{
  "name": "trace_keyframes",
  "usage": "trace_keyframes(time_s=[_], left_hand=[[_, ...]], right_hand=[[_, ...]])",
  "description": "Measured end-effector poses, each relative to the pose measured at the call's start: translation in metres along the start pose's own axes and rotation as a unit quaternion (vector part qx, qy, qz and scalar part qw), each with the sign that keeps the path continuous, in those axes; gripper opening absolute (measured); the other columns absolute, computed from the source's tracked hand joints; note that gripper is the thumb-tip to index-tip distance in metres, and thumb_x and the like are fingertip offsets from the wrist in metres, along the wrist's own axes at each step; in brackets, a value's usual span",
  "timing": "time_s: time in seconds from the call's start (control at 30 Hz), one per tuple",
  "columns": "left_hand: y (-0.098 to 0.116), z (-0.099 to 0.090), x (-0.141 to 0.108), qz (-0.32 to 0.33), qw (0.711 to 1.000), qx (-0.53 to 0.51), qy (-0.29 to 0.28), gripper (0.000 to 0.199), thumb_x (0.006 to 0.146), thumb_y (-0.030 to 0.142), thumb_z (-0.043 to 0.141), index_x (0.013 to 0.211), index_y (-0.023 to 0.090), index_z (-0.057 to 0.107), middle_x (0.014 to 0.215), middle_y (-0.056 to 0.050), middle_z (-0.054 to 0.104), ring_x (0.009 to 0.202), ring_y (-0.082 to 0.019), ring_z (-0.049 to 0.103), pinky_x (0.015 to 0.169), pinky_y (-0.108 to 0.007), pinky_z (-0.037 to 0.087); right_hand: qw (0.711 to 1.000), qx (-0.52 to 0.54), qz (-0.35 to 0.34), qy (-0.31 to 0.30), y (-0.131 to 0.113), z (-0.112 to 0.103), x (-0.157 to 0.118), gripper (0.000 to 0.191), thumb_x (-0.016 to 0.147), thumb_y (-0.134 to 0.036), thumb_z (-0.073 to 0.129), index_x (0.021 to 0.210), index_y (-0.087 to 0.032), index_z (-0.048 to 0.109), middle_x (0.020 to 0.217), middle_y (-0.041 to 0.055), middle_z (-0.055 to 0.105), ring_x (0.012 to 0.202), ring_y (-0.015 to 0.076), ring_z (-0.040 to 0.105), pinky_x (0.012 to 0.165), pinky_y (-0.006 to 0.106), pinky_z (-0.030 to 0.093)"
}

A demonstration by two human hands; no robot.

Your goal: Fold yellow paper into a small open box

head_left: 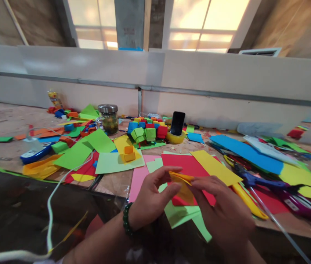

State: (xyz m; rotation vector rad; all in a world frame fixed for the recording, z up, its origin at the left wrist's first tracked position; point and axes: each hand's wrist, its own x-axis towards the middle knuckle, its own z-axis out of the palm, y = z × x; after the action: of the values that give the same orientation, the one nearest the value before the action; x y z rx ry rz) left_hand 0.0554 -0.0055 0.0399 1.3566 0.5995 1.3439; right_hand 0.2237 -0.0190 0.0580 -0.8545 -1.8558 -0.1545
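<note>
Between my hands is a folded piece of orange-yellow paper, raised above the sheets at the table's front edge. My left hand, with a dark green bead bracelet on its wrist, grips the paper's left side between thumb and fingers. My right hand pinches its upper right corner; some of those fingers are hidden. Behind the paper lie a red sheet and a yellow sheet. Pale green paper hangs over the edge beneath. A small folded yellow paper box sits on a pale green sheet.
Folded paper cubes are grouped at the back, beside a lidded glass jar. A phone leans upright on a tape roll. A blue-handled tool lies right. A white cable crosses the left front edge.
</note>
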Motion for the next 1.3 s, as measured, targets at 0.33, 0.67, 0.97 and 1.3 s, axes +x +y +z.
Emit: trace_keyframes(time_s=[0.33, 0.67, 0.97, 1.3], left_hand=[[0.039, -0.026, 0.027, -0.068, 0.969, 0.197, -0.129, 0.032, 0.08, 0.039, 0.068, 0.066, 0.01, 0.07, 0.06, 0.0, 0.055, 0.058, -0.009, 0.043, 0.051, -0.02, 0.033], [0.047, -0.03, 0.028, -0.051, 0.937, 0.292, -0.186, 0.02, 0.081, 0.026, 0.062, 0.076, 0.01, 0.072, 0.057, 0.001, 0.056, 0.053, -0.007, 0.042, 0.046, -0.017, 0.031], [0.063, -0.033, 0.025, 0.012, 0.913, 0.365, -0.183, 0.017, 0.085, 0.019, 0.056, 0.084, 0.014, 0.072, 0.069, -0.002, 0.066, 0.062, -0.012, 0.055, 0.057, -0.02, 0.04], [0.062, -0.041, 0.026, 0.018, 0.925, 0.34, -0.17, 0.019, 0.083, 0.013, 0.054, 0.09, 0.012, 0.072, 0.078, -0.003, 0.069, 0.069, -0.012, 0.058, 0.063, -0.019, 0.044]], right_hand=[[0.99, 0.07, -0.019, -0.121, -0.003, -0.009, 0.016, 0.013, 0.085, -0.011, 0.061, 0.084, -0.024, 0.063, 0.074, -0.0006, 0.07, 0.068, 0.0142, 0.067, 0.062, 0.025, 0.054], [0.987, 0.081, 0.092, -0.103, 0.0, -0.004, 0.008, 0.006, 0.083, -0.018, 0.066, 0.081, -0.024, 0.065, 0.075, -0.0005, 0.072, 0.067, 0.0153, 0.068, 0.063, 0.025, 0.056], [0.957, 0.162, 0.196, -0.138, -0.007, 0.002, 0.027, 0.011, 0.079, -0.03, 0.072, 0.075, -0.02, 0.071, 0.066, -0.0002, 0.071, 0.059, 0.014, 0.065, 0.056, 0.022, 0.054], [0.954, 0.164, 0.201, -0.149, -0.01, 0.009, 0.035, 0.018, 0.083, -0.031, 0.065, 0.072, -0.018, 0.069, 0.063, 0.0003, 0.067, 0.056, 0.0129, 0.062, 0.053, 0.02, 0.05]])
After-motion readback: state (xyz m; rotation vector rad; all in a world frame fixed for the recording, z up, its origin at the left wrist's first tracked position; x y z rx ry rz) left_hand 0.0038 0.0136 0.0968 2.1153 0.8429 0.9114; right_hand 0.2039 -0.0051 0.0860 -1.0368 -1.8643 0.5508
